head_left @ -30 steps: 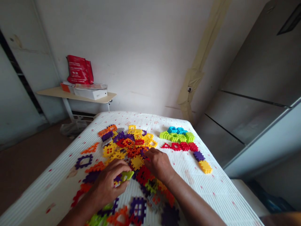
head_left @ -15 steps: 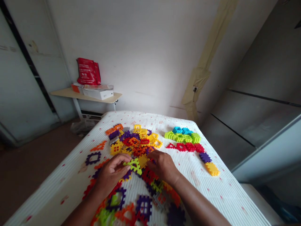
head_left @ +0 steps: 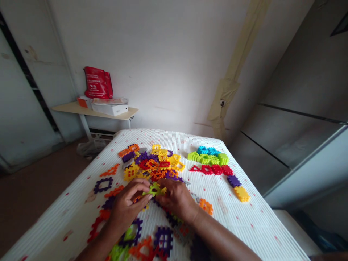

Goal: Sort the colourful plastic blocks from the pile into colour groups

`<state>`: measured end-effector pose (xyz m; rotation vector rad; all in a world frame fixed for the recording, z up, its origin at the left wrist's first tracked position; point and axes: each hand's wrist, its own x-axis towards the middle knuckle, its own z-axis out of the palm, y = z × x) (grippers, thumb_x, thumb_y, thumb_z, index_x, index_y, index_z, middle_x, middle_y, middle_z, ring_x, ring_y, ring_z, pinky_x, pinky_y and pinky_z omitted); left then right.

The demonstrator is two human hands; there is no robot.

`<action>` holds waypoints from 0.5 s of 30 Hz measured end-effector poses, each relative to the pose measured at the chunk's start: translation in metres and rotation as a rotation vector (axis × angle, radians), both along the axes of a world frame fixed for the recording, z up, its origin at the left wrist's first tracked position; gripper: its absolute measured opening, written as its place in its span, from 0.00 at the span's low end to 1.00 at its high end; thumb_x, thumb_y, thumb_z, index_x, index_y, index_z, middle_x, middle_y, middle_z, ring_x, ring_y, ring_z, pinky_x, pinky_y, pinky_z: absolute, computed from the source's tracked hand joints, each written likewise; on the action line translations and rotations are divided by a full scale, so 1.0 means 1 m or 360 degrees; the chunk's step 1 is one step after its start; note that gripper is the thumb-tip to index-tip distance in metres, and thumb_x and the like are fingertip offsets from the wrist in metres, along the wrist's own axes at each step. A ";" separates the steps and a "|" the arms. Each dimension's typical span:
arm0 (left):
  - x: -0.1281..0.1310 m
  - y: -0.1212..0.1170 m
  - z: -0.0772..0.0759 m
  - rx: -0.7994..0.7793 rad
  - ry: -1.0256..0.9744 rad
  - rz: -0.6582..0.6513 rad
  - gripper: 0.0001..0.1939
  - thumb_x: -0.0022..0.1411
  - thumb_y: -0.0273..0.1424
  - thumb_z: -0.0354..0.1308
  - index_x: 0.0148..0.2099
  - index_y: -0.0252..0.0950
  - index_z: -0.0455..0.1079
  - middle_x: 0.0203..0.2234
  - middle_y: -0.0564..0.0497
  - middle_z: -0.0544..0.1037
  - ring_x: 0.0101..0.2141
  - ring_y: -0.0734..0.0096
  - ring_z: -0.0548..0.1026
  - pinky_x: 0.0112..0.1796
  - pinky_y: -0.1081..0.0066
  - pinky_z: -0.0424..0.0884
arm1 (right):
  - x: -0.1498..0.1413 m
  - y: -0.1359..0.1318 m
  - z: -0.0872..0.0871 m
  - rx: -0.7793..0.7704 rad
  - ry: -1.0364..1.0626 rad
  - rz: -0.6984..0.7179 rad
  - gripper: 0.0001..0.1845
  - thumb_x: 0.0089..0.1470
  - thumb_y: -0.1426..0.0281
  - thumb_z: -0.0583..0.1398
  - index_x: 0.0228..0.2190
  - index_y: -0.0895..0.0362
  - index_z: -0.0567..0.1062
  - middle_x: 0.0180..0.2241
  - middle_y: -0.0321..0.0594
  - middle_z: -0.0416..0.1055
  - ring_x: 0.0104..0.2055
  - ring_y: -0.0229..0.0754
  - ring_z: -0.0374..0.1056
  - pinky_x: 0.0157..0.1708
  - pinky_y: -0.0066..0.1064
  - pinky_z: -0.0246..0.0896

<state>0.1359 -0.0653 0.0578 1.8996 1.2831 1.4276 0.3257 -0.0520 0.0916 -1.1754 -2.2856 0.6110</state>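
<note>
A lime-green triangular interlocking tile (head_left: 153, 189) with toothed edges is held up over the pile. My left hand (head_left: 129, 203) pinches its left end between thumb and fingers. At the right end, the fingers of my right hand (head_left: 176, 198) are closed on it, their tips partly hidden. Below and around both hands lies a mixed pile of plastic tiles: a yellow window tile (head_left: 131, 173), a purple window tile (head_left: 163, 240), an orange triangular tile (head_left: 141, 248) and several others. My right forearm covers some of the near pieces.
Sorted groups lie on the right: blue tiles (head_left: 202, 150), green tiles (head_left: 208, 159), red tiles (head_left: 216, 169), a purple stack (head_left: 233, 181) and a yellow stack (head_left: 241, 194). A white patterned cloth (head_left: 217, 232) covers the table. Behind, a side table (head_left: 65, 107) bears a red bag (head_left: 98, 82).
The green tile has turned and come up between my hands. My right hand has moved left to meet it. An orange tile now shows beside my right forearm.
</note>
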 end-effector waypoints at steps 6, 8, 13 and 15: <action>0.006 0.001 -0.003 0.0045 0.0049 -0.0015 0.03 0.54 0.31 0.58 0.29 0.38 0.70 0.34 0.50 0.74 0.37 0.69 0.74 0.36 0.73 0.72 | -0.003 -0.002 -0.004 0.0044 -0.0142 -0.0054 0.17 0.52 0.67 0.59 0.45 0.51 0.71 0.37 0.35 0.75 0.36 0.36 0.70 0.33 0.23 0.59; 0.007 0.001 -0.005 0.0001 0.0024 -0.0036 0.03 0.54 0.32 0.58 0.31 0.38 0.70 0.35 0.49 0.74 0.38 0.68 0.74 0.36 0.73 0.73 | -0.001 0.000 -0.006 0.0069 -0.0177 -0.0052 0.17 0.52 0.68 0.59 0.45 0.50 0.71 0.37 0.34 0.75 0.36 0.36 0.70 0.33 0.23 0.59; 0.000 0.004 -0.011 -0.0102 -0.0177 -0.0014 0.10 0.54 0.34 0.59 0.41 0.40 0.70 0.43 0.49 0.72 0.44 0.67 0.73 0.45 0.68 0.72 | 0.036 0.038 0.004 0.0269 -0.0319 -0.0303 0.19 0.54 0.66 0.57 0.49 0.50 0.70 0.43 0.37 0.74 0.42 0.38 0.70 0.38 0.25 0.61; -0.005 0.005 -0.013 -0.0119 -0.0219 0.0024 0.10 0.54 0.34 0.59 0.41 0.41 0.70 0.44 0.50 0.71 0.46 0.66 0.72 0.48 0.67 0.70 | 0.061 0.065 0.014 0.0335 -0.0503 -0.0594 0.20 0.54 0.65 0.57 0.50 0.51 0.69 0.44 0.39 0.74 0.43 0.41 0.70 0.40 0.28 0.61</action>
